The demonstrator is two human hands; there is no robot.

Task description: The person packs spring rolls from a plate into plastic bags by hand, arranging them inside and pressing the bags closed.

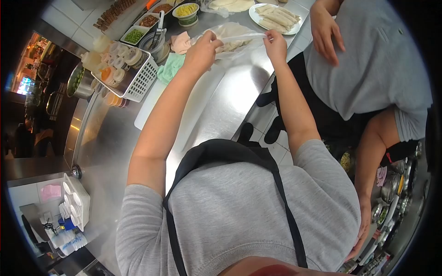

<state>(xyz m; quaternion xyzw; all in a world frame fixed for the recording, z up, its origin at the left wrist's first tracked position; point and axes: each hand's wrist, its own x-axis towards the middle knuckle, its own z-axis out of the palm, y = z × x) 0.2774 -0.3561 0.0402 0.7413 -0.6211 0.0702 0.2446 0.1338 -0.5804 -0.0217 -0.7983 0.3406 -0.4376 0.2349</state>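
Head view shows the left hand (203,51) and the right hand (276,46) over the worktop (239,92), each grip pinching the edge of 1 clear plastic bag (229,31). This bag lies near the right edge of the worktop, with pale pieces showing through. Beyond the right hand, 1 white plate (294,31) carries pale rolls (277,17). Green cloth (171,69) lies near the left wrist.

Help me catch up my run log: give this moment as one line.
left hand: at clear plastic; right hand: pinching plastic's edge; plastic: between hands, over steel counter; nearby: green cloth, plate of pale rolls
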